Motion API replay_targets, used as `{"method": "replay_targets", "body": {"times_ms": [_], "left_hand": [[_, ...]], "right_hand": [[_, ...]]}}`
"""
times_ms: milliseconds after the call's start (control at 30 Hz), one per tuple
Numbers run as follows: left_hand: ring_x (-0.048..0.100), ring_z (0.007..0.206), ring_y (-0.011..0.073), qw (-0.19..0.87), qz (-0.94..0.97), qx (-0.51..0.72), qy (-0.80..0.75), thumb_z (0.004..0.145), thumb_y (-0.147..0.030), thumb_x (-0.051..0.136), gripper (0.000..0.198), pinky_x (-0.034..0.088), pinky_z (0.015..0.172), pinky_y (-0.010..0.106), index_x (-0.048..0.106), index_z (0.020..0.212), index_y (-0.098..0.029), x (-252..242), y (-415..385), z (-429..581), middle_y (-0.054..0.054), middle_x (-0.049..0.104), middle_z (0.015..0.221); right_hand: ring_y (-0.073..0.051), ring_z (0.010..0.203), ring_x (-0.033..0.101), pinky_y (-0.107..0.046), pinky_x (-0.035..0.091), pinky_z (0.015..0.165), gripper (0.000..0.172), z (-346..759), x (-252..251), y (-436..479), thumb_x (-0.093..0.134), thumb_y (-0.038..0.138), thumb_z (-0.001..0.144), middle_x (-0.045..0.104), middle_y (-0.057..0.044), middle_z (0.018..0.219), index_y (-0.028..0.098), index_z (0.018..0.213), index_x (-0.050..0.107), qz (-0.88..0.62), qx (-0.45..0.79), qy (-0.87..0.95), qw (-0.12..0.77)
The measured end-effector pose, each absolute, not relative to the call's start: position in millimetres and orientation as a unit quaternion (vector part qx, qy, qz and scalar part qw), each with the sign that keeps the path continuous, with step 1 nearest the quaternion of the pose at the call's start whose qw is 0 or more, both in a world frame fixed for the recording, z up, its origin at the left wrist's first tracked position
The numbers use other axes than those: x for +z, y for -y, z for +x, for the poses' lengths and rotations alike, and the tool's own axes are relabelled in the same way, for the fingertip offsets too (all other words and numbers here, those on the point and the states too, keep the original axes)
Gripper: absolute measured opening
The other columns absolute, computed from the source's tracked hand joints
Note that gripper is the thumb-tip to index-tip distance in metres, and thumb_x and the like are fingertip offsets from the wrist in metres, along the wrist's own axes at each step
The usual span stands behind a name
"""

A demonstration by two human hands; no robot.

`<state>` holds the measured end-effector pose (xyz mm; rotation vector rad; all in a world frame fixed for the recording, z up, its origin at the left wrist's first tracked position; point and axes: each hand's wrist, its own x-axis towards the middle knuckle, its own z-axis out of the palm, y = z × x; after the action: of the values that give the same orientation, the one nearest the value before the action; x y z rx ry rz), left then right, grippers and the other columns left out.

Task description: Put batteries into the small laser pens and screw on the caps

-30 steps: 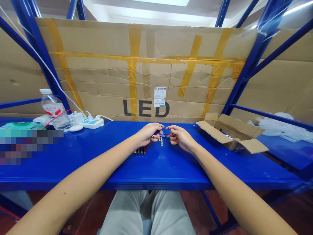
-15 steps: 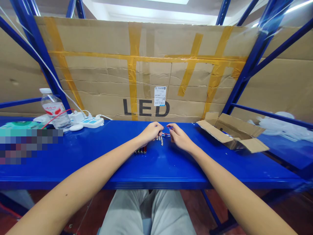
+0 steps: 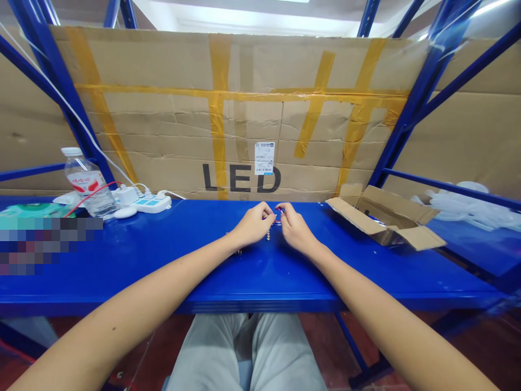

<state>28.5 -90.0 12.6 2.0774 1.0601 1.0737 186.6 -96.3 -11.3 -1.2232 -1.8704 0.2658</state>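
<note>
My left hand (image 3: pixel 255 224) is closed above the middle of the table, thumb and forefinger pinched together. Whatever lies between those fingertips is too small to make out. Facing it, my right hand (image 3: pixel 296 228) pinches a slim shiny metallic piece (image 3: pixel 280 210), narrow and reddish-purple. Another slim shiny piece (image 3: pixel 277 222) shows between the hands, partly covered by them. Small round silver pieces, like button cells (image 3: pixel 268 235), lie in a line below my fingers. Ends of slim tubes (image 3: pixel 239 252) peek out beneath my left wrist, mostly hidden.
An open cardboard box (image 3: pixel 385 217) stands on the blue table (image 3: pixel 285 277) at right. To the left are a water bottle (image 3: pixel 87 184), a white power strip (image 3: pixel 152 203) and a white oval object (image 3: pixel 125 212). A tall cardboard sheet (image 3: pixel 171 125) backs the table.
My left hand has shifted slightly right and down, covering more of the silver pieces and tubes. My right hand still pinches the slim piece. The view has moved slightly.
</note>
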Motion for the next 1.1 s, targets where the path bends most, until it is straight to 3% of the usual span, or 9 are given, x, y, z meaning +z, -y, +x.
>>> {"method": "replay_targets", "body": {"times_ms": [133, 233, 433, 767, 1100], "left_hand": [[0.054, 0.063, 0.0131, 0.293, 0.774, 0.401, -0.393, 0.085, -0.022, 0.052, 0.010, 0.038, 0.058, 0.025, 0.050, 0.076, -0.019, 11.9, 91.0, 30.7, -0.001, 0.057, 0.067], [0.054, 0.064, 0.0130, 0.290, 0.774, 0.406, -0.389, 0.085, -0.024, 0.052, 0.010, 0.039, 0.059, 0.025, 0.050, 0.077, -0.019, 10.6, 89.6, 30.7, -0.002, 0.056, 0.067], [0.053, 0.064, 0.0129, 0.280, 0.767, 0.423, -0.393, 0.083, -0.023, 0.054, 0.008, 0.037, 0.060, 0.026, 0.052, 0.077, -0.019, 9.4, 83.2, 26.6, -0.003, 0.055, 0.065], [0.049, 0.060, 0.0119, 0.291, 0.766, 0.420, -0.390, 0.082, -0.024, 0.053, 0.008, 0.035, 0.059, 0.025, 0.053, 0.077, -0.018, 8.4, 79.8, 25.1, -0.005, 0.052, 0.061], [0.051, 0.065, 0.0135, 0.274, 0.769, 0.399, -0.418, 0.083, -0.029, 0.051, 0.017, 0.036, 0.062, 0.026, 0.058, 0.074, -0.016, 10.1, 77.8, 23.3, -0.002, 0.057, 0.066]], "right_hand": [[-0.021, 0.080, 0.056, -0.034, 0.042, 0.075, 0.027, 181.8, -11.2, 97.3, 0.035, 0.025, 0.091, 0.060, -0.008, 0.090, 0.019, 0.113, 0.048, -0.472, 0.160, 0.733, 0.463], [-0.017, 0.067, 0.050, -0.029, 0.041, 0.063, 0.027, 181.0, -9.7, 95.8, 0.039, 0.028, 0.087, 0.052, -0.001, 0.076, 0.022, 0.111, 0.050, -0.438, 0.277, 0.704, 0.485], [-0.014, 0.057, 0.041, -0.028, 0.034, 0.055, 0.043, 188.1, -2.8, 94.7, 0.049, 0.026, 0.075, 0.040, 0.005, 0.063, 0.020, 0.118, 0.053, -0.389, 0.446, 0.628, 0.505], [-0.013, 0.056, 0.045, -0.027, 0.038, 0.055, 0.027, 191.3, -5.1, 95.9, 0.049, 0.032, 0.084, 0.045, 0.007, 0.061, 0.021, 0.109, 0.045, -0.380, 0.417, 0.668, 0.485], [-0.014, 0.055, 0.054, -0.028, 0.044, 0.058, 0.029, 194.8, -13.9, 94.3, 0.037, 0.023, 0.094, 0.048, 0.006, 0.063, 0.020, 0.122, 0.039, -0.440, 0.318, 0.732, 0.410]]}}
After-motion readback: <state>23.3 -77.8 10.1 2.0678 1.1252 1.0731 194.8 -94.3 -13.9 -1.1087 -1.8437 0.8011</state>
